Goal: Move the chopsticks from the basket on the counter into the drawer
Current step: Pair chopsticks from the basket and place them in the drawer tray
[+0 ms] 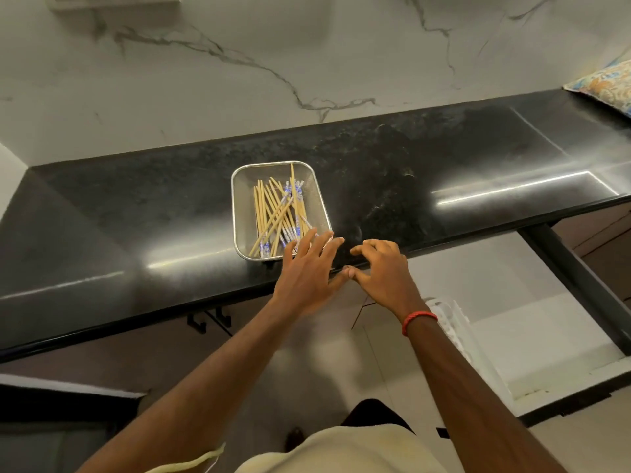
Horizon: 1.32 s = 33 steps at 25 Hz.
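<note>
A rectangular metal mesh basket (240, 199) sits on the black counter near its front edge. Several bamboo chopsticks (273, 213) with blue-and-white patterned ends lie piled inside it. My left hand (307, 271) hovers over the basket's near right corner, fingers spread, holding nothing. My right hand (382, 271) is just right of it above the counter's front edge, fingers curled and apart, empty, with a red band on the wrist. The white drawer (512, 302) stands pulled open below the counter at the right.
The black granite counter (444, 158) runs left to right under a marble wall. A white slotted divider (457, 332) lies inside the drawer. A patterned cloth (604, 87) rests at the far right. Black cabinet handles (208, 319) hang below the counter edge.
</note>
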Each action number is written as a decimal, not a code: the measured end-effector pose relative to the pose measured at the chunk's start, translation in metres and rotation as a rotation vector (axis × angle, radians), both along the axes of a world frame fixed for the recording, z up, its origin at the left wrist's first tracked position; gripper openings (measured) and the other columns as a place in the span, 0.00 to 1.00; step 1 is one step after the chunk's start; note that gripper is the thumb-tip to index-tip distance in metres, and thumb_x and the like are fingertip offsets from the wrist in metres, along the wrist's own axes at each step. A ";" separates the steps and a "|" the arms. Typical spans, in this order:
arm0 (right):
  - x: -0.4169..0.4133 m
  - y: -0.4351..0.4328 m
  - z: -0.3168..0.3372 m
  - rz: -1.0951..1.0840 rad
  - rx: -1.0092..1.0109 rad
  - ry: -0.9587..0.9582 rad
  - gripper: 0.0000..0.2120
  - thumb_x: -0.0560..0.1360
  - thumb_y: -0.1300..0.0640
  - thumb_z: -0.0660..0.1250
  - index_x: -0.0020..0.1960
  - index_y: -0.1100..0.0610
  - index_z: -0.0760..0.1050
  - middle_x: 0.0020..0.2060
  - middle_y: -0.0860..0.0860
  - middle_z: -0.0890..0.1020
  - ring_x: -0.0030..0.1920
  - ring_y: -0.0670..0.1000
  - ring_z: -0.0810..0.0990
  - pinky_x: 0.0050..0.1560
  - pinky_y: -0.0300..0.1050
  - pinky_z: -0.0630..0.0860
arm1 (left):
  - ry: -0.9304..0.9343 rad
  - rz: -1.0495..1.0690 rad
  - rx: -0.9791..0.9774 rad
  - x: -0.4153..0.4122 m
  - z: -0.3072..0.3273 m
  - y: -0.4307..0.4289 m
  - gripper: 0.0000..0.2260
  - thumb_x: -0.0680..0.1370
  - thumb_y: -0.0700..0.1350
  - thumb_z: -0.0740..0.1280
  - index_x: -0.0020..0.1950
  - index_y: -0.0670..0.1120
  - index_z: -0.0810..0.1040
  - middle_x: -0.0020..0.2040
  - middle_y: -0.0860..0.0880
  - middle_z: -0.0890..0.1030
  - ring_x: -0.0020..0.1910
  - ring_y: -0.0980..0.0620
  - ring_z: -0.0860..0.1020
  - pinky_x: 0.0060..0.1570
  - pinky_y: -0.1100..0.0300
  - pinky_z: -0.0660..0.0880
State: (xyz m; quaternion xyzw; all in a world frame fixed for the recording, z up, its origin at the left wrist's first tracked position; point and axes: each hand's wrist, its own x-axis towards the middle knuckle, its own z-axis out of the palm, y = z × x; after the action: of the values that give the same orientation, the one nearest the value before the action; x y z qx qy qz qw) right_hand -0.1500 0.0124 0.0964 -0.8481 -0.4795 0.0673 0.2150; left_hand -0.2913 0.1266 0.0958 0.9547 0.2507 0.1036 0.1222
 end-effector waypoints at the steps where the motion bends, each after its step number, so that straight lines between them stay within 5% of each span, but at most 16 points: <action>1: -0.002 0.006 0.005 0.005 0.031 0.002 0.19 0.75 0.46 0.71 0.63 0.52 0.78 0.64 0.52 0.77 0.69 0.54 0.68 0.66 0.54 0.71 | -0.032 0.032 -0.024 -0.004 0.001 0.006 0.30 0.80 0.67 0.55 0.77 0.52 0.64 0.78 0.49 0.66 0.79 0.45 0.59 0.73 0.40 0.58; 7: -0.001 0.060 0.031 0.070 0.095 0.009 0.16 0.76 0.47 0.70 0.59 0.54 0.80 0.58 0.51 0.82 0.63 0.51 0.75 0.58 0.46 0.76 | -0.102 0.182 -0.123 -0.007 0.008 0.044 0.32 0.78 0.69 0.50 0.76 0.52 0.66 0.76 0.49 0.70 0.76 0.47 0.65 0.70 0.42 0.62; 16: 0.014 0.155 0.031 0.075 0.085 0.055 0.14 0.76 0.42 0.68 0.52 0.52 0.81 0.45 0.50 0.85 0.45 0.49 0.83 0.46 0.48 0.82 | -0.176 0.313 -0.216 -0.004 0.008 0.115 0.28 0.79 0.64 0.60 0.73 0.48 0.70 0.69 0.47 0.76 0.68 0.47 0.73 0.64 0.46 0.69; 19: 0.019 0.186 0.018 0.070 0.022 0.032 0.14 0.76 0.43 0.68 0.45 0.54 0.81 0.36 0.48 0.81 0.39 0.49 0.82 0.38 0.41 0.77 | -0.268 0.417 -0.409 0.006 0.007 0.133 0.28 0.79 0.64 0.62 0.72 0.47 0.72 0.63 0.44 0.81 0.58 0.48 0.80 0.58 0.45 0.78; 22: 0.026 0.214 0.004 0.034 -0.038 0.061 0.13 0.76 0.45 0.68 0.42 0.55 0.78 0.35 0.49 0.78 0.38 0.51 0.81 0.37 0.44 0.79 | -0.357 0.508 -0.604 0.015 0.006 0.139 0.34 0.74 0.70 0.58 0.70 0.48 0.72 0.49 0.48 0.84 0.44 0.54 0.83 0.46 0.50 0.83; 28: 0.033 0.240 -0.015 -0.016 -0.095 0.139 0.09 0.78 0.54 0.66 0.40 0.56 0.77 0.35 0.51 0.80 0.38 0.53 0.82 0.37 0.45 0.79 | -0.389 0.504 -0.733 0.016 -0.005 0.153 0.24 0.78 0.63 0.61 0.67 0.49 0.75 0.41 0.53 0.83 0.37 0.62 0.82 0.41 0.56 0.80; 33: 0.035 0.235 0.005 -0.086 0.085 0.431 0.06 0.76 0.52 0.70 0.42 0.53 0.83 0.31 0.46 0.82 0.32 0.43 0.81 0.35 0.38 0.77 | -0.387 0.465 -0.880 0.014 -0.005 0.162 0.21 0.78 0.64 0.59 0.57 0.50 0.80 0.40 0.49 0.85 0.33 0.56 0.80 0.35 0.61 0.78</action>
State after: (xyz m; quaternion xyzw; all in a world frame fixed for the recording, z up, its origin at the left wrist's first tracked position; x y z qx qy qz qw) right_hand -0.1155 0.2473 0.1010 -0.8240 -0.3885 0.2175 0.3504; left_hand -0.2774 0.2882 0.0904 0.6959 0.4483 0.1870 0.5289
